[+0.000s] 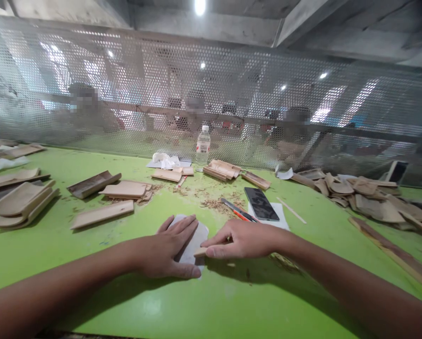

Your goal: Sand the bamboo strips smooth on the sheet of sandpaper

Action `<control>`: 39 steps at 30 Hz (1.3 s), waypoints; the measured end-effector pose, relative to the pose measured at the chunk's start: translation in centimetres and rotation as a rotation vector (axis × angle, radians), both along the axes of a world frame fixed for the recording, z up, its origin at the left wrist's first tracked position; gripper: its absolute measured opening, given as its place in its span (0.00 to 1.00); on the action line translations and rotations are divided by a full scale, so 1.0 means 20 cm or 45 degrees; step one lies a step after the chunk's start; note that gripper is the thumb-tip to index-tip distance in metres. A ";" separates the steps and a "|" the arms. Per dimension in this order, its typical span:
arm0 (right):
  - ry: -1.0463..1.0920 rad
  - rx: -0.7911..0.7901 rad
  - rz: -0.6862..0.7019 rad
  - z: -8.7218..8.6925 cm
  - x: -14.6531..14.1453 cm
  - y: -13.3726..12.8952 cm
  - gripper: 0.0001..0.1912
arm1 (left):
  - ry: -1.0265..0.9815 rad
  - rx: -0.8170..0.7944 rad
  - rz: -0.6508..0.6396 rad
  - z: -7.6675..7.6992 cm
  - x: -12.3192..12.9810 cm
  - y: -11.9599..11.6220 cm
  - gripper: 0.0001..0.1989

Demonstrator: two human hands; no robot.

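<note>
My left hand (168, 247) lies flat with its fingers stretched out, pressing a pale grey-white sheet (194, 245) onto the green table (154, 303). Between the thumb and fingers of my right hand (244, 239) is a small pale bamboo piece (199, 253). Its end rests over the sheet's right side; the rest is hidden by my fingers. Just beyond my right hand lies a utility knife (239, 210) with an orange part. Beside it a dark phone (262, 203) sits on white paper (283, 220).
Curved bamboo pieces (103, 215) lie at the left, with a larger heap (373, 195) at the right. Shavings (216, 203) are scattered mid-table. A water bottle (203, 146) stands before a perforated metal screen (143, 94); people sit behind it. A long wooden strip (390, 249) lies right.
</note>
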State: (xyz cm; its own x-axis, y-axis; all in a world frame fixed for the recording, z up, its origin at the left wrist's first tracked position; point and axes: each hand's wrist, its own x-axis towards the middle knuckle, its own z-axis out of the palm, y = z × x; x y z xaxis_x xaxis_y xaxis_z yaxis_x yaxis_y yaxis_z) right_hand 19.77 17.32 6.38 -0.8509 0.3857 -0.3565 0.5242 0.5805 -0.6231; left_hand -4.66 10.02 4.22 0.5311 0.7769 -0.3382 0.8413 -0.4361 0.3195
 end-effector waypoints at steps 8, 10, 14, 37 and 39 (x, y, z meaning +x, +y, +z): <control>0.001 -0.006 -0.018 0.01 0.00 -0.01 0.27 | -0.025 0.019 -0.008 -0.01 0.00 0.00 0.57; 0.001 -0.006 -0.015 0.01 0.00 -0.01 0.28 | -0.032 0.027 -0.015 -0.01 0.00 0.00 0.57; 0.015 0.076 -0.105 0.00 0.00 0.00 0.30 | -0.033 0.026 -0.011 0.00 0.00 0.00 0.56; 0.135 0.272 -0.255 -0.02 -0.02 0.03 0.26 | -0.036 0.017 0.021 0.00 0.00 -0.01 0.56; 0.082 0.335 -0.211 -0.03 -0.02 0.00 0.26 | -0.017 0.003 0.026 0.01 0.00 -0.01 0.58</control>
